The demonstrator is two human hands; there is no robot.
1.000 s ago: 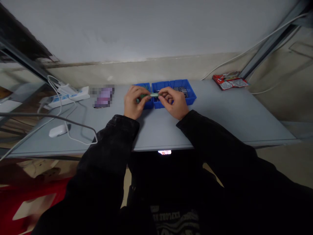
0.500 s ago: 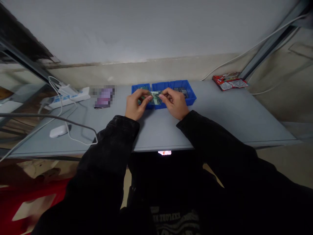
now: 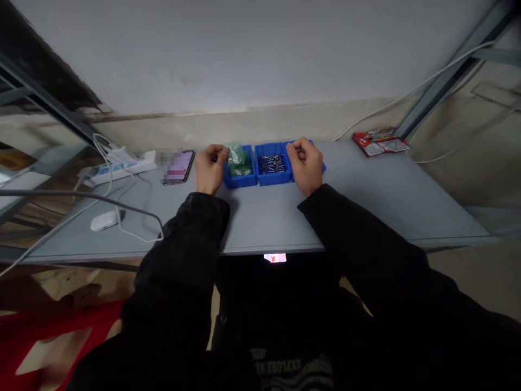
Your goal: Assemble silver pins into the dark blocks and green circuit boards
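My left hand [image 3: 210, 168] is closed in a pinch at the left end of a row of blue bins. At its fingertips is a crinkled clear plastic bag [image 3: 233, 153], in front of or over the left bin [image 3: 240, 182], which holds greenish plastic. The middle bin [image 3: 273, 179] contains many small metal screws or pins. My right hand [image 3: 305, 165] is curled shut, thumb against the fingers, in front of the right bin [image 3: 324, 167] and hiding most of it. Whether anything small sits in the right fingers is hidden.
On the left of the grey table [image 3: 260, 222] are a phone [image 3: 185, 165], a white power strip [image 3: 126, 168] with cables, and a white earbud case [image 3: 105, 220]. A red snack packet [image 3: 380, 142] lies at the back right. A wall stands behind.
My hands have moved apart, left and right, from the plastic bag stretched between them. The middle bin's metal pieces now show. The view has shifted slightly.
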